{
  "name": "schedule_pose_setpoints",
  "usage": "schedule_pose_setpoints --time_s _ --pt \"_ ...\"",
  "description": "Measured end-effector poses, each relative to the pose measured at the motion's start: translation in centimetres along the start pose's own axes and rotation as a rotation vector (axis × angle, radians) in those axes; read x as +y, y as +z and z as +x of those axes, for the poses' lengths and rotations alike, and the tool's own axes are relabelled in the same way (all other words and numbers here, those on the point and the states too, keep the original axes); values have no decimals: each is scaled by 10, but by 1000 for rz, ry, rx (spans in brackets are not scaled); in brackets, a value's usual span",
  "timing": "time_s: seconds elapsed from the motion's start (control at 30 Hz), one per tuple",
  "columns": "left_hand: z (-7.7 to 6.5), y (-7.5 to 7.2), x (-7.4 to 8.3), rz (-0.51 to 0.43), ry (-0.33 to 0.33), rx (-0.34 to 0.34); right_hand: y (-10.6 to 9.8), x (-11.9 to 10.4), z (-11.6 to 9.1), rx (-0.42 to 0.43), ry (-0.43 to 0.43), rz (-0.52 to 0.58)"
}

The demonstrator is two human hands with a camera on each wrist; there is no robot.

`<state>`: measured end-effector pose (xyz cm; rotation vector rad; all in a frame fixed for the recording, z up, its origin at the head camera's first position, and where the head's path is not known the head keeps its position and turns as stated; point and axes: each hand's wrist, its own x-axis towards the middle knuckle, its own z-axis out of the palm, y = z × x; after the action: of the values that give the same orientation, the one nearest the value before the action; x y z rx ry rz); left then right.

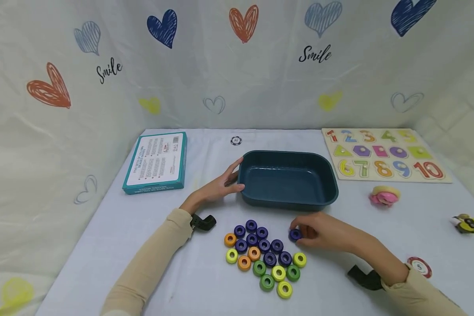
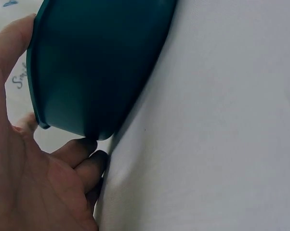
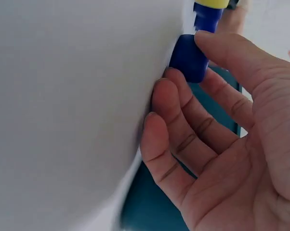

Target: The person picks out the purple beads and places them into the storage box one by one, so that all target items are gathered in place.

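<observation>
Blue ring-shaped bead (image 1: pixel 295 237) — pinched in the right grip (image 1: pixel 321 230); left grip (image 1: pixel 218 186), spread apart, touches a glossy round-cornered tray (image 1: pixel 288 182).

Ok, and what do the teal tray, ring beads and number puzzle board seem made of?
Teal tray: probably molded plastic, smooth and slightly glossy, given its rounded corners and highlights. Ring beads: painted wood or plastic; smooth, even color leaves it open. Number puzzle board: likely wood, fairly matte, given its pale cream background.
</observation>
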<state>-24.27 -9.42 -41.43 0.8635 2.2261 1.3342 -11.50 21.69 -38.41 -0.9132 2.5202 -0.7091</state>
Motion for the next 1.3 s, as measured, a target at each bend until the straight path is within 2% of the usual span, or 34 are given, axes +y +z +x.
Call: schedule_pose_setpoints --time_s 0.07,0.17,0.3,0.43,0.57,0.73,0.87,0.97,1.07,1.2,1.3 --pt "-4 -1 9 5 -3 -14 -1 6 -8 7 -1 29" --pt "-5 -2 11 5 -6 -28 -3 12 -16 19 -24 49" --pt "2 -1 -8 1 -4 -2 -10 11 -22 18 -16 64" --pt "6 0 -12 0 -7 15 -30 5 -28 46 -8 41" --pt "7 1 -14 1 -8 27 -56 0 -23 124 11 -35" --pt "7 0 -16 3 -1 36 -87 2 4 212 47 -114" --pt "8 0 -17 -9 3 22 -105 10 34 221 31 -135" --pt "7 -1 -14 -15 12 9 -114 14 58 203 16 -143" --pt "2 -3 -3 -26 17 -1 -118 15 84 175 6 -167" --pt "-6 -6 12 -30 10 -19 -117 14 117 116 0 -187" --pt "-7 -5 16 -28 10 -41 -112 15 136 57 4 -194"
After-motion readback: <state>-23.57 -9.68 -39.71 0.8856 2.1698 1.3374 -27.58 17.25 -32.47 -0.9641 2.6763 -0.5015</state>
